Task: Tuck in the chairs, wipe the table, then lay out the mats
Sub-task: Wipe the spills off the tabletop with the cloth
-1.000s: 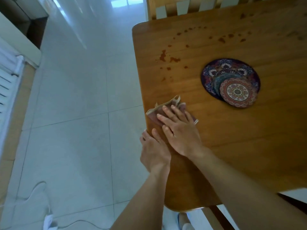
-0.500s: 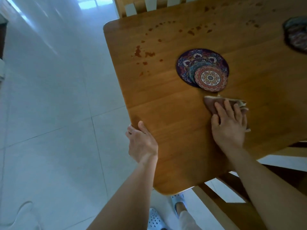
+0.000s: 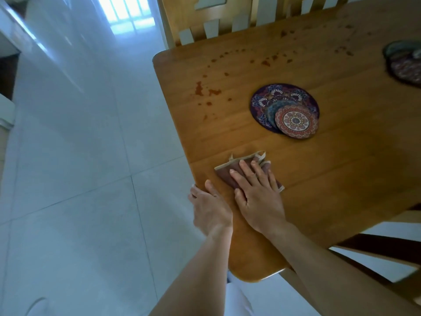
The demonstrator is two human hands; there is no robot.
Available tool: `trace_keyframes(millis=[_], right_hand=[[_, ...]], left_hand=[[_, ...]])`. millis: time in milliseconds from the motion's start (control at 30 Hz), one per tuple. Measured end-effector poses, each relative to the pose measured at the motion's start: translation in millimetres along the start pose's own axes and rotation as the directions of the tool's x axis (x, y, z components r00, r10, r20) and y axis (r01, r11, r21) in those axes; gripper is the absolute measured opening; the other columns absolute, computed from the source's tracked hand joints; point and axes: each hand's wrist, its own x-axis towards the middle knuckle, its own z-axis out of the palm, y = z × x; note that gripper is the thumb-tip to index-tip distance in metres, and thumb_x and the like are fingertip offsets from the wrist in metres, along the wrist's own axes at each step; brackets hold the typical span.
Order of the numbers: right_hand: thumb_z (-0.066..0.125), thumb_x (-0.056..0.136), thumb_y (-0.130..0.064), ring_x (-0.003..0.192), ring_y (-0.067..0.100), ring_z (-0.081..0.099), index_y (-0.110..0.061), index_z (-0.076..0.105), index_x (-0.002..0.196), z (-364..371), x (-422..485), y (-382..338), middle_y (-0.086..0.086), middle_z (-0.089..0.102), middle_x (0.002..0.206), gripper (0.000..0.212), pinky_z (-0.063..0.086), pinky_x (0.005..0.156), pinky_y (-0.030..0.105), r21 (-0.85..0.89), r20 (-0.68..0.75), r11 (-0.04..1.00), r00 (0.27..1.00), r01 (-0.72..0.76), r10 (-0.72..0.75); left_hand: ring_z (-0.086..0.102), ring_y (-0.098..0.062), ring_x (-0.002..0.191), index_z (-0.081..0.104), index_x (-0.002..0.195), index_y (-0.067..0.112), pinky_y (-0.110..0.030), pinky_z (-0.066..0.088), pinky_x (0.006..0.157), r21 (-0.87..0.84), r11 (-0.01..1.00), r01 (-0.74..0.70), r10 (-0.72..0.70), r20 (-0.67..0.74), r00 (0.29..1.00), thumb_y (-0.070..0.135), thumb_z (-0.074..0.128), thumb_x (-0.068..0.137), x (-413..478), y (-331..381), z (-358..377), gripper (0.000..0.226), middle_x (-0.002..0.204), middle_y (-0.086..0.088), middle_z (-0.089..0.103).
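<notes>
Change: cloth (image 3: 227,173) and right hand (image 3: 258,199) are back from beside the mats (image 3: 286,110) at the table (image 3: 341,179) edge.
Stains (image 3: 199,88): reddish, beyond the cloth.
Left hand (image 3: 210,210): grips that edge, thumb on top.
Right hand: flat, fingers straight, pressing cloth down.
Mats: stacked, mid-table, apart from cloth.

Cloth (image 3: 230,173) on table (image 3: 341,174), before mats (image 3: 286,108)
</notes>
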Motion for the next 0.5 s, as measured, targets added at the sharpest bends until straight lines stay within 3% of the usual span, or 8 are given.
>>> trace_keyframes(millis=[233, 367, 500], right_hand=[[0.027, 0.1, -0.041, 0.151, 0.017, -0.003, -0.034, 0.028, 0.151, 3.4, 42.9, -21.1, -0.006, 0.01, 0.163, 0.052, -0.013, 0.119, 0.039, 0.022, -0.073, 0.995, 0.992, -0.101, 0.102], [0.024, 0.096, -0.042, 0.151, 0.02, 0.007, -0.029, 0.036, 0.149, 0.9, 76.3, -30.2, -0.002, 0.02, 0.162, 0.056, -0.004, 0.121, 0.043, 0.037, -0.114, 0.99, 0.984, -0.135, 0.138], [0.016, 0.093, -0.046, 0.15, 0.021, 0.01, -0.028, 0.038, 0.148, -1.5, 107.3, -38.2, -0.001, 0.023, 0.161, 0.063, 0.0, 0.122, 0.044, 0.039, -0.137, 0.983, 0.973, -0.181, 0.185]], left_hand=[[0.057, -0.028, 0.116, 0.03, 0.141, 0.018, -0.04, 0.045, 0.081, -0.054, 0.996, -0.066, 0.071, 0.097, 0.993, 0.056, 0.018, 0.098, 8.4, -12.1, -2.8, 0.058, 0.142, -0.003, 0.043], [0.028, -0.019, 0.141, 0.013, 0.152, 0.019, -0.036, 0.033, 0.108, -0.031, 0.93, -0.366, 0.367, 0.111, 0.924, 0.048, 0.03, 0.1, 44.0, -15.5, -17.7, 0.062, 0.155, 0.0, 0.021], [0.021, -0.017, 0.142, 0.017, 0.153, 0.019, -0.035, 0.023, 0.114, -0.028, 0.866, -0.499, 0.5, 0.066, 0.863, 0.039, 0.037, 0.101, 110.8, 24.0, -35.9, 0.059, 0.158, 0.001, 0.02]])
